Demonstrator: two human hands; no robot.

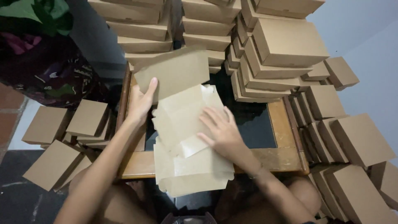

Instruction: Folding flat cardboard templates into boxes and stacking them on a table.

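My left hand (143,101) grips the left edge of the raised flap (174,74), thumb in front and fingers behind it, so the flap stands tilted at the far end of the unfolded box (186,137). The box lies flat on the small table (282,157) with its long axis running from me toward the stacks of folded boxes (265,54). My right hand (222,130) rests spread, palm down, on the middle panel, just right of the centre line, nearer to me than the left.
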